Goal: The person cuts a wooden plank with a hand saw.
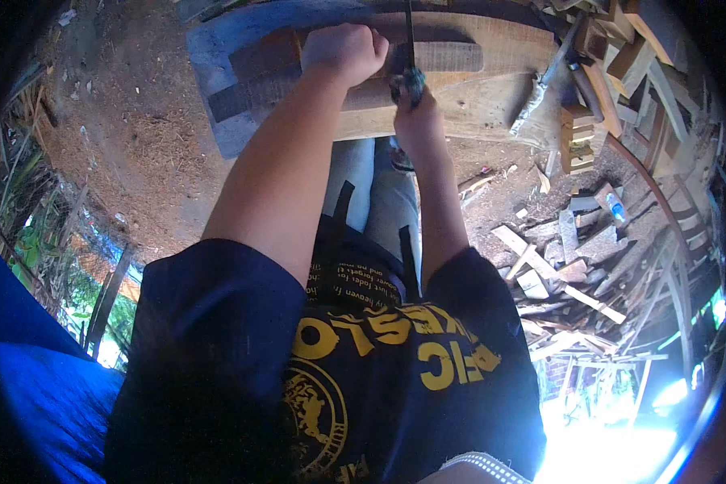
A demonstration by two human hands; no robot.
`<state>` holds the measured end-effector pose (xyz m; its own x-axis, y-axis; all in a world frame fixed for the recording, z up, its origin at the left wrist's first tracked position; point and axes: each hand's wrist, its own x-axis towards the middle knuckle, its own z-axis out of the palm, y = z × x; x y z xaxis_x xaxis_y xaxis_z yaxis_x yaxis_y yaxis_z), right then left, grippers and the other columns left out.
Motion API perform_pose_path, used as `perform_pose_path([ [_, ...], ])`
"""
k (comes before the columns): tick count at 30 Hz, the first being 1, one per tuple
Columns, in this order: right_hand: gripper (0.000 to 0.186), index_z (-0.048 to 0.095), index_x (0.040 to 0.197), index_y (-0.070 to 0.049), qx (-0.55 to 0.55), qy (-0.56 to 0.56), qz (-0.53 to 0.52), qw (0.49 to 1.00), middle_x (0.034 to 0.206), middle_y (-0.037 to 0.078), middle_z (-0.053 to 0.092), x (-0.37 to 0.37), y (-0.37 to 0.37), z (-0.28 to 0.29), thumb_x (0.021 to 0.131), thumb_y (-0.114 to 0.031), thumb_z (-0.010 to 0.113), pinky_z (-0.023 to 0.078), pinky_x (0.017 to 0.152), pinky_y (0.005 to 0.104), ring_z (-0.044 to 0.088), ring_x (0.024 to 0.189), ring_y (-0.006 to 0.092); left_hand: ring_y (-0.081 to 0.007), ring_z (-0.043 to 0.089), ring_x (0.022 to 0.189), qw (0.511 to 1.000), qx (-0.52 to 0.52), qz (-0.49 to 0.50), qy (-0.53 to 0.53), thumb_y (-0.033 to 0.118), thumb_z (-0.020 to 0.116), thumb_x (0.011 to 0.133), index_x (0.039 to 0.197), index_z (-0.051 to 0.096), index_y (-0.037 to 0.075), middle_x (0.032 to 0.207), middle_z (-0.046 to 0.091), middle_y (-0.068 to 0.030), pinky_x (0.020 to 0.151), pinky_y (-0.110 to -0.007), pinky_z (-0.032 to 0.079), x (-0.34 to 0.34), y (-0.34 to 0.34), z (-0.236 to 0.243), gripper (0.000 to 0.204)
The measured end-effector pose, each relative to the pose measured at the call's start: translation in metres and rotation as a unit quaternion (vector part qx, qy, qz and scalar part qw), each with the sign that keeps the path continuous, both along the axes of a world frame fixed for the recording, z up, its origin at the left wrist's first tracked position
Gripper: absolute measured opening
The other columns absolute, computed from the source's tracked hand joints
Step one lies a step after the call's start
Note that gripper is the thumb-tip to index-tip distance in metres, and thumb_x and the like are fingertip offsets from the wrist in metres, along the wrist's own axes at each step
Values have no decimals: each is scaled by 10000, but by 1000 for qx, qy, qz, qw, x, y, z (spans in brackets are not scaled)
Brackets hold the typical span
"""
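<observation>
My left hand [345, 53] is closed in a fist on a dark wooden board [266, 58] that lies across the workbench [363, 125]. In my right hand [419, 121] is the dark handle of a handsaw [410, 40]. Its narrow blade, seen almost edge-on, points away from me over the wood, just right of my left hand. To the right of the blade a greyish length of board [448, 57] shows. The fingertips of my left hand and the line where blade meets wood are hidden.
A tool with a pale wrapped handle [529, 106] lies on the bench's right end. Beside it stand notched wooden blocks [577, 139] and stacked timber [629, 64]. Offcuts [569, 274] are heaped on the ground at right. Sawdust-covered soil [149, 153] spreads at left.
</observation>
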<state>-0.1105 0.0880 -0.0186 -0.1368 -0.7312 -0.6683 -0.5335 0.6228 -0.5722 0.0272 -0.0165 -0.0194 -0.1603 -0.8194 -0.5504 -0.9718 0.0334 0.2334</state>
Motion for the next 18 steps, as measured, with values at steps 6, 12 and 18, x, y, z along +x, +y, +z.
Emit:
perform_pose_path([
  [6, 367, 523, 1234, -21, 45, 0, -27, 999, 972, 291, 637, -2, 98, 5, 926, -218, 490, 516, 791, 477, 616, 959, 446, -359, 673, 768, 999, 33, -3, -29, 367, 383, 897, 840, 706, 68, 826, 685, -179, 717, -470, 551, 7, -3, -5, 444],
  [12, 308, 561, 1139, 7, 21, -43, -70, 996, 937, 286, 640, 3, 11, 9, 923, -198, 482, 497, 741, 495, 625, 924, 447, -320, 681, 775, 1000, 11, -11, -21, 381, 360, 899, 817, 715, 69, 826, 697, -139, 694, -445, 551, -3, -4, -2, 480],
  [18, 325, 561, 1104, 22, 28, 27, -24, 999, 897, 304, 627, -5, 97, 15, 935, -240, 470, 497, 751, 497, 606, 910, 469, -313, 682, 782, 999, 4, 1, -47, 383, 368, 897, 827, 716, 72, 837, 699, -134, 719, -442, 549, 5, -1, -5, 472],
])
